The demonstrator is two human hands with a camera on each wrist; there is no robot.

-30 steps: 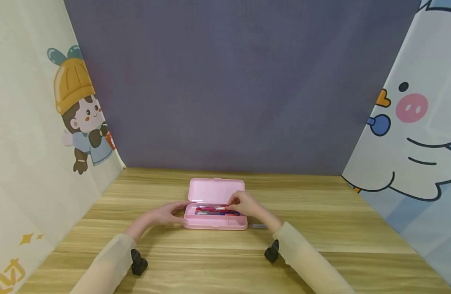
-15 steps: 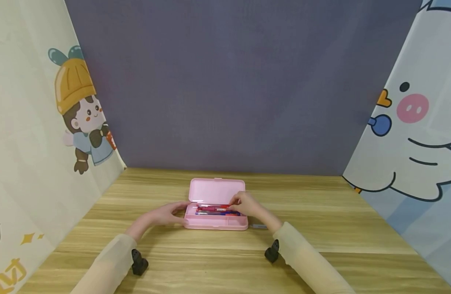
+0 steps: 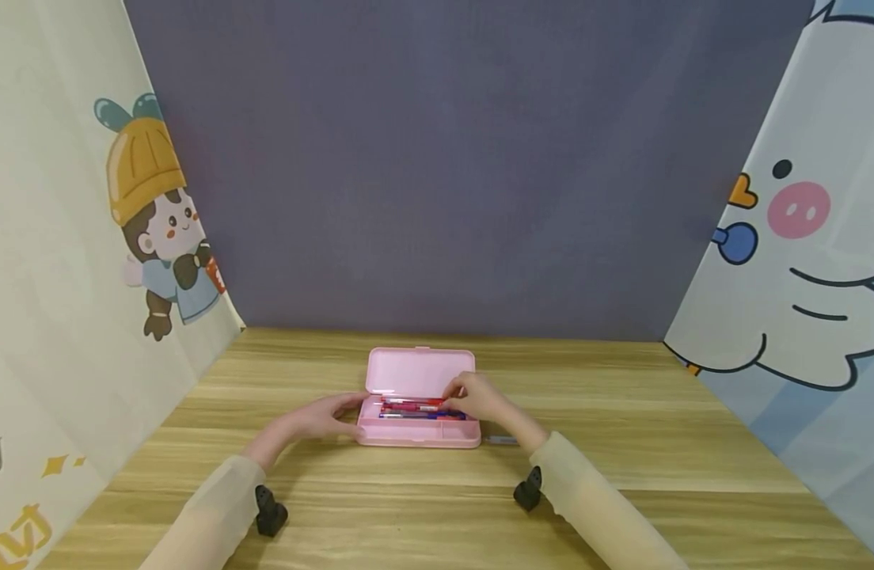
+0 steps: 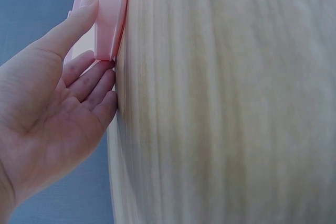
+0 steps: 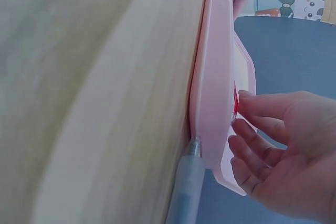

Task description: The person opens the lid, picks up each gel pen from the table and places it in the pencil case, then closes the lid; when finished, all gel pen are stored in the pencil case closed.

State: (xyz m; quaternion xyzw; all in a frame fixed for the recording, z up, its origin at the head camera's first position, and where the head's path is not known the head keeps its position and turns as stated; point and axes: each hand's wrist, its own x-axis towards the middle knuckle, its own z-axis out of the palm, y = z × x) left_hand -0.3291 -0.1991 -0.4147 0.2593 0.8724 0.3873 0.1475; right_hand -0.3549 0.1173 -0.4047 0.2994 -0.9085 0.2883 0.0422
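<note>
A pink pencil case (image 3: 401, 433) lies with its lid (image 3: 419, 371) raised at the back. My left hand (image 3: 321, 417) holds the case's left end, thumb at the front corner and fingers toward the rear. In the left wrist view that thumb rests on the pink wall (image 4: 111, 19). Over the right part of the case, my right hand (image 3: 477, 396) pinches a red pen (image 3: 433, 401) between thumb and fingertips. More of the red pen (image 5: 235, 100) shows at the rim in the right wrist view. Beside it in the rear compartment lie several pens, one of them blue (image 3: 408, 415).
A grey, translucent pen (image 5: 188, 187) lies on the wooden table (image 3: 401, 507) just off the case's right end, partly under my right forearm in the head view. Printed side panels and a dark grey back panel (image 3: 437, 174) border the table.
The red pen has settled along the back of the rear compartment, its left end showing red near the hinge side. Both hands have stayed almost in place.
</note>
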